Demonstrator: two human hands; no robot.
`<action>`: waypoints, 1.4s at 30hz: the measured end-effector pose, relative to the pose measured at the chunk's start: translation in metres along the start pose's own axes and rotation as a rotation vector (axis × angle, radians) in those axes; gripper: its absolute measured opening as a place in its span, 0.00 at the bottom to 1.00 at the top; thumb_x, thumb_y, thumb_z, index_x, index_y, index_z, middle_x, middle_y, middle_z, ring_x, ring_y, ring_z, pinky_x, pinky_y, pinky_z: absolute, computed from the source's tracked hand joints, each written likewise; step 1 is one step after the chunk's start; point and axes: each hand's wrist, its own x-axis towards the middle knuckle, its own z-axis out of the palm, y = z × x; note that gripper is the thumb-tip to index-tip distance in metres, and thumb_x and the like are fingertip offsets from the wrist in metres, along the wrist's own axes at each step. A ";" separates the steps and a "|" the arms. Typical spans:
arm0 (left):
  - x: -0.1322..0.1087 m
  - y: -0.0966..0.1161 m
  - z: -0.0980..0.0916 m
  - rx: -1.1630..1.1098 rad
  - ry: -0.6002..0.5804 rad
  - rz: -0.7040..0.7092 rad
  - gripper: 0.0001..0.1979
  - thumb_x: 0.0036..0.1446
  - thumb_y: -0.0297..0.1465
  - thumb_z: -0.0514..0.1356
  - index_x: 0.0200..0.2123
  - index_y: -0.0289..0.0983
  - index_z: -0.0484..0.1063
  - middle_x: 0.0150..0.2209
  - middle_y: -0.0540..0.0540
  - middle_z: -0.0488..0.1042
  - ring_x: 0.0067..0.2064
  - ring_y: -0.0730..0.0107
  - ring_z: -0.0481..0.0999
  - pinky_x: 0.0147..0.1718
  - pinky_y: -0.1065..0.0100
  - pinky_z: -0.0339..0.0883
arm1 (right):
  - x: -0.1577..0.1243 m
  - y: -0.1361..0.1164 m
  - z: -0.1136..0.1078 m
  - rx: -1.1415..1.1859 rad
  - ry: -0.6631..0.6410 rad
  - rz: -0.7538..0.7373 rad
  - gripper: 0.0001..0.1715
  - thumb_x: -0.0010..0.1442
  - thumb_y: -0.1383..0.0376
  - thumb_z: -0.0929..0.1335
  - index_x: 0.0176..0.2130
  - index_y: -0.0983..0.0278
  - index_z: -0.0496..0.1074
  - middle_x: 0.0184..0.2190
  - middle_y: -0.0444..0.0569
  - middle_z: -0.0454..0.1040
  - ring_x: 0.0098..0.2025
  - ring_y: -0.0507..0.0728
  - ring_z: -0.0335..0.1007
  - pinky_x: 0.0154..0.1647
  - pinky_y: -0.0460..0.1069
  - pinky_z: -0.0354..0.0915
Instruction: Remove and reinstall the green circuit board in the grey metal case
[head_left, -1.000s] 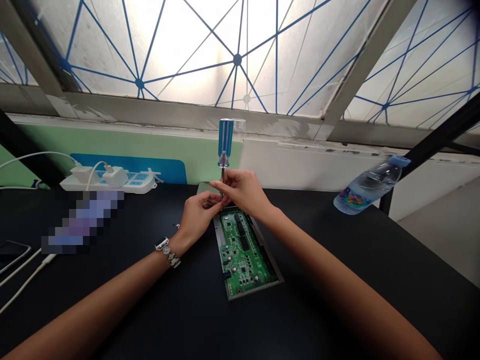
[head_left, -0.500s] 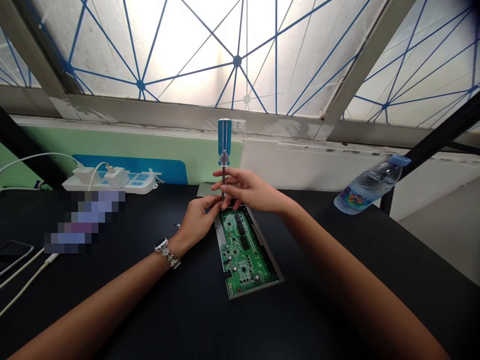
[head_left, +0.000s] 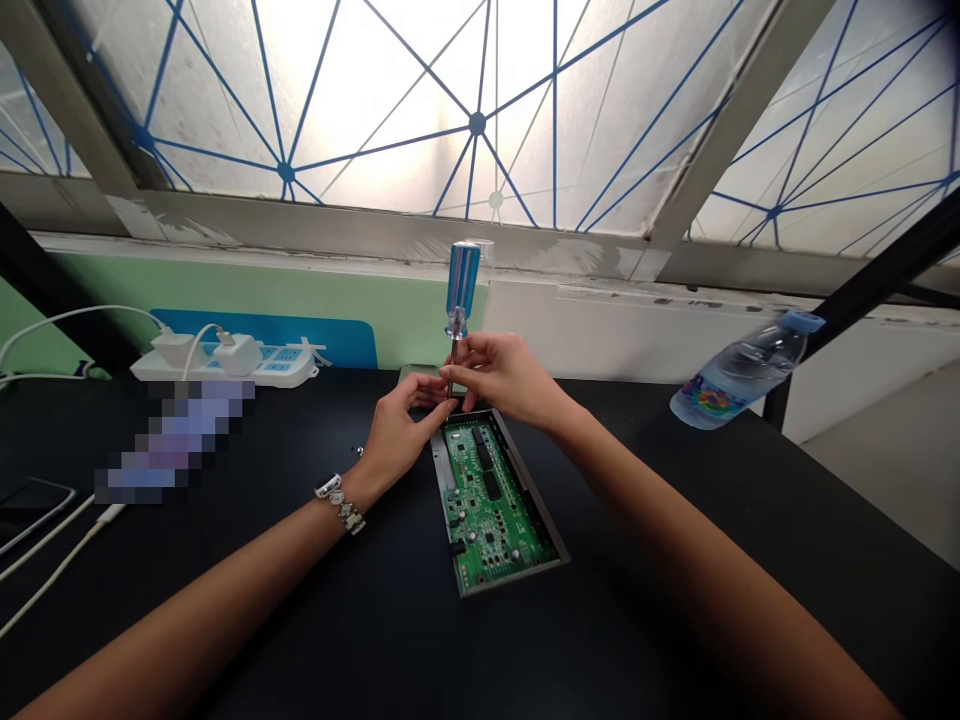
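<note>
A screwdriver [head_left: 463,280] with a clear blue handle stands nearly upright, leaning slightly right, over the far left corner of a green circuit board [head_left: 491,540] in a shallow metal case [head_left: 551,525]. My right hand [head_left: 510,378] has its thumb and fingers closed on the metal shaft below the handle. Close beside the shaft's lower end, my left hand [head_left: 409,425] brings thumb and fingers together at the case's corner. The screwdriver's tip and whatever the left fingertips pinch are hidden. Small shiny pieces [head_left: 358,451] lie on the table by my left wrist.
A plastic bottle [head_left: 742,375] leans against a black frame bar at the right. On the left are a white power strip [head_left: 285,368] with plugs and cables, a blurred-out item [head_left: 176,445] and a dark phone-like device [head_left: 34,505]. A window stands behind the black table.
My right fingers, spread around the shaft before, have closed on it. The screwdriver's handle has tipped a little to the right. My left hand stays at the corner, its fingers slightly shifted.
</note>
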 end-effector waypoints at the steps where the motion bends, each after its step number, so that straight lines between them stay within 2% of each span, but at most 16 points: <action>1: 0.000 0.001 0.000 -0.004 0.004 0.001 0.09 0.61 0.34 0.67 0.42 0.37 0.75 0.40 0.44 0.79 0.42 0.61 0.81 0.46 0.61 0.75 | 0.000 0.000 0.001 -0.013 0.019 -0.002 0.15 0.61 0.58 0.73 0.30 0.63 0.69 0.27 0.46 0.79 0.20 0.52 0.76 0.21 0.46 0.70; 5: -0.001 0.000 0.004 -0.017 0.020 0.010 0.09 0.59 0.34 0.68 0.40 0.38 0.75 0.37 0.46 0.78 0.40 0.63 0.80 0.43 0.63 0.74 | 0.000 0.002 0.006 -0.067 0.109 -0.005 0.16 0.60 0.58 0.74 0.28 0.62 0.67 0.25 0.43 0.76 0.17 0.51 0.71 0.15 0.45 0.63; 11: -0.001 -0.008 0.009 -0.043 0.019 0.000 0.09 0.60 0.35 0.68 0.40 0.37 0.76 0.38 0.44 0.81 0.42 0.60 0.82 0.45 0.61 0.76 | 0.001 0.004 0.013 -0.116 0.227 0.017 0.20 0.57 0.58 0.76 0.26 0.61 0.64 0.24 0.43 0.74 0.21 0.51 0.69 0.17 0.45 0.62; 14: -0.002 -0.007 0.008 -0.064 -0.001 -0.001 0.09 0.63 0.36 0.65 0.41 0.37 0.77 0.40 0.43 0.83 0.45 0.57 0.83 0.48 0.59 0.76 | 0.000 0.004 0.012 -0.039 0.166 0.049 0.19 0.57 0.56 0.76 0.29 0.61 0.66 0.24 0.42 0.74 0.20 0.51 0.71 0.19 0.46 0.66; 18: -0.003 0.000 0.006 -0.061 -0.045 0.016 0.09 0.67 0.35 0.62 0.43 0.36 0.79 0.43 0.42 0.84 0.47 0.56 0.84 0.50 0.59 0.75 | 0.000 0.006 0.007 0.019 0.048 0.075 0.19 0.59 0.54 0.76 0.41 0.63 0.71 0.29 0.44 0.77 0.23 0.53 0.75 0.22 0.48 0.72; 24: -0.004 -0.002 0.006 0.002 -0.062 0.048 0.11 0.68 0.33 0.59 0.45 0.35 0.80 0.44 0.43 0.84 0.47 0.56 0.82 0.45 0.62 0.74 | 0.000 0.000 -0.003 0.196 -0.134 0.147 0.18 0.65 0.63 0.71 0.53 0.66 0.71 0.47 0.54 0.79 0.27 0.49 0.78 0.28 0.45 0.75; 26: -0.004 -0.004 0.005 0.019 -0.065 0.053 0.11 0.69 0.33 0.58 0.46 0.36 0.80 0.44 0.43 0.84 0.47 0.56 0.82 0.44 0.63 0.73 | 0.000 -0.005 -0.006 0.258 -0.194 0.182 0.18 0.67 0.64 0.70 0.55 0.67 0.72 0.48 0.56 0.81 0.28 0.50 0.80 0.29 0.45 0.76; 27: -0.004 -0.005 0.005 0.022 -0.069 0.055 0.12 0.69 0.33 0.58 0.47 0.36 0.80 0.44 0.43 0.84 0.47 0.56 0.82 0.43 0.63 0.73 | -0.001 -0.007 -0.008 0.277 -0.216 0.192 0.18 0.68 0.64 0.69 0.55 0.68 0.73 0.45 0.55 0.82 0.29 0.51 0.81 0.30 0.45 0.77; 30: -0.004 -0.007 0.005 0.008 -0.087 0.061 0.12 0.69 0.33 0.58 0.49 0.38 0.79 0.45 0.43 0.84 0.47 0.57 0.82 0.44 0.63 0.74 | -0.001 -0.009 -0.010 0.302 -0.231 0.194 0.18 0.68 0.63 0.70 0.54 0.70 0.75 0.30 0.51 0.82 0.31 0.54 0.83 0.32 0.46 0.78; 31: -0.004 -0.007 0.006 -0.001 -0.092 0.062 0.12 0.69 0.34 0.58 0.50 0.38 0.79 0.46 0.43 0.83 0.48 0.57 0.82 0.45 0.62 0.74 | -0.001 -0.009 -0.010 0.314 -0.216 0.190 0.18 0.67 0.63 0.71 0.53 0.71 0.76 0.28 0.50 0.82 0.31 0.55 0.83 0.33 0.47 0.78; 36: -0.002 -0.008 0.007 -0.018 -0.032 0.060 0.13 0.64 0.36 0.66 0.50 0.38 0.75 0.48 0.42 0.81 0.51 0.58 0.81 0.51 0.61 0.73 | -0.001 -0.005 -0.004 0.352 -0.089 0.133 0.13 0.60 0.62 0.75 0.40 0.70 0.77 0.35 0.52 0.83 0.23 0.52 0.80 0.31 0.49 0.78; 42: -0.002 -0.009 0.008 0.006 0.054 0.049 0.12 0.60 0.36 0.69 0.42 0.38 0.72 0.40 0.46 0.76 0.43 0.63 0.79 0.44 0.63 0.73 | -0.001 -0.002 0.005 0.248 0.025 0.065 0.18 0.55 0.56 0.78 0.32 0.66 0.73 0.28 0.46 0.78 0.19 0.51 0.76 0.21 0.46 0.71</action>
